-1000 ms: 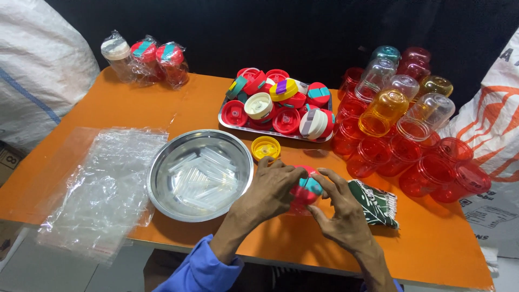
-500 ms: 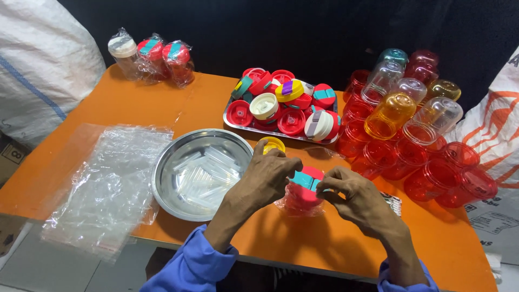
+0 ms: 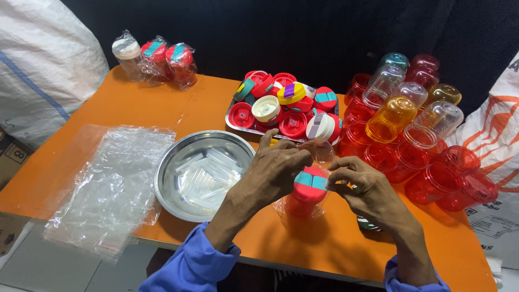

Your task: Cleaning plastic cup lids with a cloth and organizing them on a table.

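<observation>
Holding a red bottle (image 3: 304, 197) with a red-and-teal cap near the table's (image 3: 178, 111) front edge: left hand (image 3: 274, 170) grips the cap side, right hand (image 3: 361, 186) pinches the clear plastic bag (image 3: 319, 154) pulled up around the bottle.

Containers: steel bowl (image 3: 203, 174) at 9 o'clock of the bottle, holding clear plastic straws or sleeves; which, hard to tell through glare. Steel tray (image 3: 238, 124) at 12 o'clock, heaped with flip caps (image 3: 286, 111), mostly red, some white, one yellow-purple. Upturned tumblers (image 3: 416, 135) at 2 o'clock, red, amber, clear, stacked close.

Hidden: bottle's lower body blurred behind the bag; a dark green packet (image 3: 367, 223) mostly covered by the right wrist; a yellow cap behind the left hand barely shows.

Around: flat pile of clear bags (image 3: 111, 186) at 9 o'clock, overhanging the table edge. Three bagged bottles (image 3: 154, 59) at 11 o'clock, far corner. White woven sacks (image 3: 40, 65) flank both sides.
</observation>
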